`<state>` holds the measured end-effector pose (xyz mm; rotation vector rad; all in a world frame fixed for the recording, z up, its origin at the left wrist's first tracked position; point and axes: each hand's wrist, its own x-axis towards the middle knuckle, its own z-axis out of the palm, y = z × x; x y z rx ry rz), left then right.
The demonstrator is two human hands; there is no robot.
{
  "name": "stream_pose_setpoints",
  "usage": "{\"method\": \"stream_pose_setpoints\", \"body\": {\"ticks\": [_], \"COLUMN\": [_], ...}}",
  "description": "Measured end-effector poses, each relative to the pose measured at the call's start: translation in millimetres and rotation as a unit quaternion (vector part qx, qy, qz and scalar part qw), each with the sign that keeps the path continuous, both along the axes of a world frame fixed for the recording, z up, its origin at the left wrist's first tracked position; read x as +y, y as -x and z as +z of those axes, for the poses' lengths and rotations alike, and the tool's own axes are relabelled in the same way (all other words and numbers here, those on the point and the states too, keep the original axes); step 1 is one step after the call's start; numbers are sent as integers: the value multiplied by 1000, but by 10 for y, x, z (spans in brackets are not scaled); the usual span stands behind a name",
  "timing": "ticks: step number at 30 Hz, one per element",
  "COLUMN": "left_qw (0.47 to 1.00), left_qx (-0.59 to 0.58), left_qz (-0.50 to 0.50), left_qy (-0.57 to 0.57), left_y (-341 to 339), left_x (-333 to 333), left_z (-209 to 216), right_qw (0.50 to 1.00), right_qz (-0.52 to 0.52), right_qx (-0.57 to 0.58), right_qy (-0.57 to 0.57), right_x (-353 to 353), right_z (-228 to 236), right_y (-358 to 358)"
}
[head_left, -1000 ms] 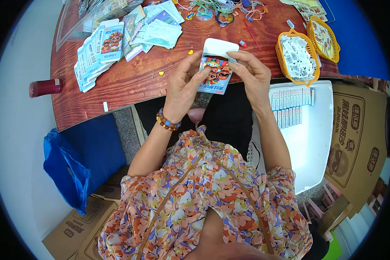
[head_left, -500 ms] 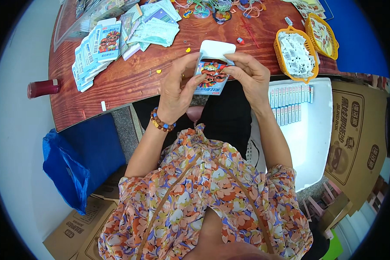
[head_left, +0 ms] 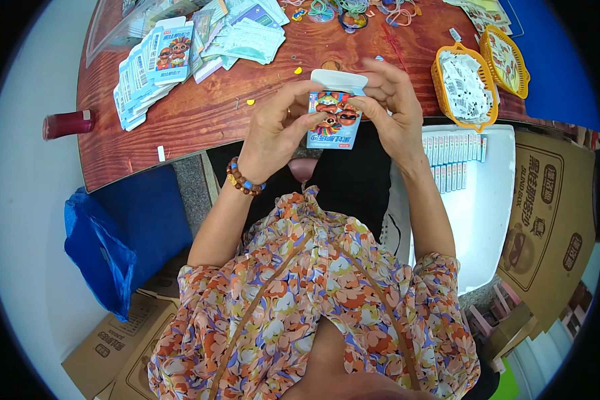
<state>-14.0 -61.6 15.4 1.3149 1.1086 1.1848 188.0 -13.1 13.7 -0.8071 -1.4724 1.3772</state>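
Observation:
Above my lap, at the table's front edge, I hold a small blue card box with colourful cartoon figures on its front. Its white top flap stands up at the far end. My left hand grips the box's left side, thumb across the front. With the thumb on its upper right front, my right hand pinches the box; its other fingers are raised and spread beside the flap. The inside of the box is hidden from me.
Flattened blue boxes lie fanned at the left beside loose cards. Yellow baskets hold white packets and printed sheets at the right. Below them, a white foam tub contains rows of small filled boxes. A blue bag hangs lower left.
The flap has tilted toward the box, and the dark opening beneath it no longer shows. My right fingers have lifted up behind the flap. The whole view has shifted slightly.

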Motion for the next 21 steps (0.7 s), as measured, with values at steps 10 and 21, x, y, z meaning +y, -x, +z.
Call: {"method": "stream_pose_setpoints", "body": {"ticks": [10, 21], "left_qw": [999, 998], "left_qx": [52, 49], "left_qz": [-6, -20], "left_qy": [-4, 22], "left_y": [-16, -15], "left_x": [-73, -124], "left_z": [-43, -53], "right_qw": [994, 976], "right_qz": [50, 136], "right_qx": [6, -125], "right_qy": [93, 117], "right_x": [94, 167], "right_z": [87, 149], "right_y": [-24, -146]}}
